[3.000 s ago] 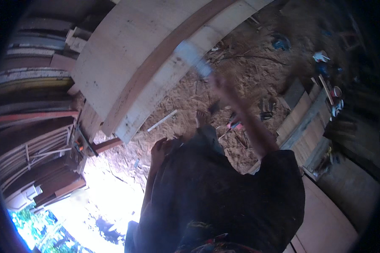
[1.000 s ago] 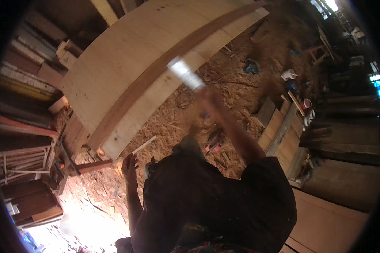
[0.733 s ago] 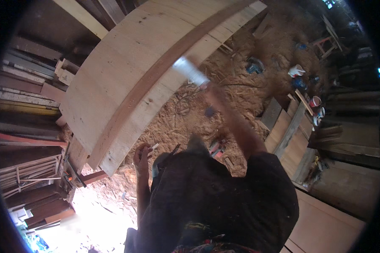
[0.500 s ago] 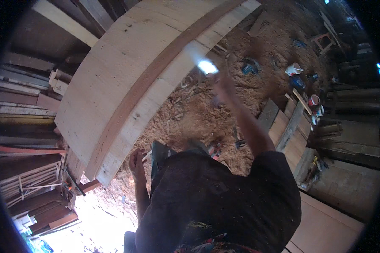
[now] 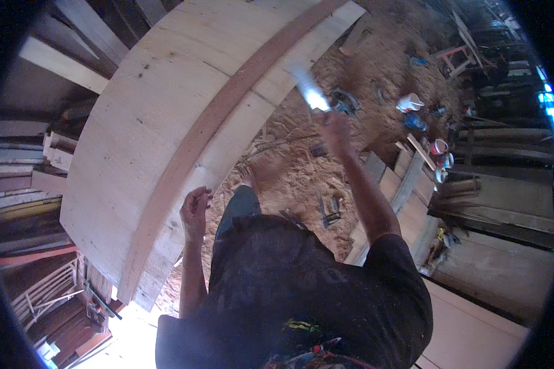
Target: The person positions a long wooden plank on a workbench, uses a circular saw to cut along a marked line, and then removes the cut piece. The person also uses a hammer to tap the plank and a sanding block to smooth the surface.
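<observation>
My right hand (image 5: 335, 132) is raised over the floor, wrapped round a bright flat-bladed tool (image 5: 314, 95) that is smeared by motion and glare. The blade slants up and left toward the edge of a large curved wooden panel (image 5: 135, 123). Along the panel runs a darker curved wood strip (image 5: 191, 138), with a paler border on its near side. At that border, low on the panel, my left hand (image 5: 195, 208) has its fingers curled in. Whatever it may hold is hidden.
Sawdust and wood scraps cover the floor (image 5: 289, 178). To the right lie planks (image 5: 406, 203), a white bucket (image 5: 409, 103) and smaller pails (image 5: 439, 146). A blue power tool (image 5: 345, 101) lies beyond my right hand. Stacked boards (image 5: 21, 184) line the left side.
My left hand has risen from beside my leg to the panel's border. The right hand with the bladed tool has shifted slightly right and nearer. The whole view has swung a little.
</observation>
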The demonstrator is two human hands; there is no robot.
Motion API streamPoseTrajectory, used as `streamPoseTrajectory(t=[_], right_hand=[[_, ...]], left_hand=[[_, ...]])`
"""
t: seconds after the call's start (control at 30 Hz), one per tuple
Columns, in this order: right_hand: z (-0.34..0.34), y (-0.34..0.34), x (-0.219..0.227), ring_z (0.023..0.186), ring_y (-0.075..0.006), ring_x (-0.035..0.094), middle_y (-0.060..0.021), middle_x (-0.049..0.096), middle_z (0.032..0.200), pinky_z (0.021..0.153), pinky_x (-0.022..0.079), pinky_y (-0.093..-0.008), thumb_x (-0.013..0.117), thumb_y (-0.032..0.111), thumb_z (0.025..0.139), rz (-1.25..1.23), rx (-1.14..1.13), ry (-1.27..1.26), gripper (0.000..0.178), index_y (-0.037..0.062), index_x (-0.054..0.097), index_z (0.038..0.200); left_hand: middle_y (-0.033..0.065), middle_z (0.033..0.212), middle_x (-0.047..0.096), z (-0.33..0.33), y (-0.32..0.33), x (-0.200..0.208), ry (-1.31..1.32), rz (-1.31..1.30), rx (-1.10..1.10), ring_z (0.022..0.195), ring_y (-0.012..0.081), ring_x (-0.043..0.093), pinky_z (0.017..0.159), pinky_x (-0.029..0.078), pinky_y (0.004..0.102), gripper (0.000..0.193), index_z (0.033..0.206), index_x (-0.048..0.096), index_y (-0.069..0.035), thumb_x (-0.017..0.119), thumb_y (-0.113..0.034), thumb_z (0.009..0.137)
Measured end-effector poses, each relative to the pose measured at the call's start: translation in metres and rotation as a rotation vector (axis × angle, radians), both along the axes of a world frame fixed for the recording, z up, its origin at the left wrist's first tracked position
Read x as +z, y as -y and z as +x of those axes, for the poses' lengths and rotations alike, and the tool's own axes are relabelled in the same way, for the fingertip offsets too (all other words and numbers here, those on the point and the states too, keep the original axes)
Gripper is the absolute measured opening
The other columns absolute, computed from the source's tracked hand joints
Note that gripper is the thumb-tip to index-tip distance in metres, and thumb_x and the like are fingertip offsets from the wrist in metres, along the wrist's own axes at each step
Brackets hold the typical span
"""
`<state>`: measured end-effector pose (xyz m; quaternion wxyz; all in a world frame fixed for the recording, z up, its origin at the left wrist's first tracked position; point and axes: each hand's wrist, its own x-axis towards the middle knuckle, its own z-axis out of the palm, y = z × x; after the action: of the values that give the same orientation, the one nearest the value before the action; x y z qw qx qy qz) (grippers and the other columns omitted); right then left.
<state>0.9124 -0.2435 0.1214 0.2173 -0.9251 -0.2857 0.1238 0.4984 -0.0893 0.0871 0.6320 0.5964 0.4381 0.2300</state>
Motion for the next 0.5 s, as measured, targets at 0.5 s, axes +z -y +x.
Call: streamPoseTrajectory(t=[0.5], right_hand=[[0.16, 0.005, -0.059, 0.091, -0.0398, 0.067, -0.0194, 0.07, 0.097, 0.077, 0.053, -0.0473, 0.055, 0.024, 0.097, -0.116, 0.282, 0.261, 0.024, 0.0096, 0.068, 0.111]], left_hand=[[0.0061, 0.108, 0.072, 0.163, -0.097, 0.025, -0.093, 0.086, -0.069, 0.098, 0.0143, 0.068, 0.082, 0.053, 0.0293, 0.023, 0.114, 0.068, -0.003, 0.061, -0.021, 0.101]])
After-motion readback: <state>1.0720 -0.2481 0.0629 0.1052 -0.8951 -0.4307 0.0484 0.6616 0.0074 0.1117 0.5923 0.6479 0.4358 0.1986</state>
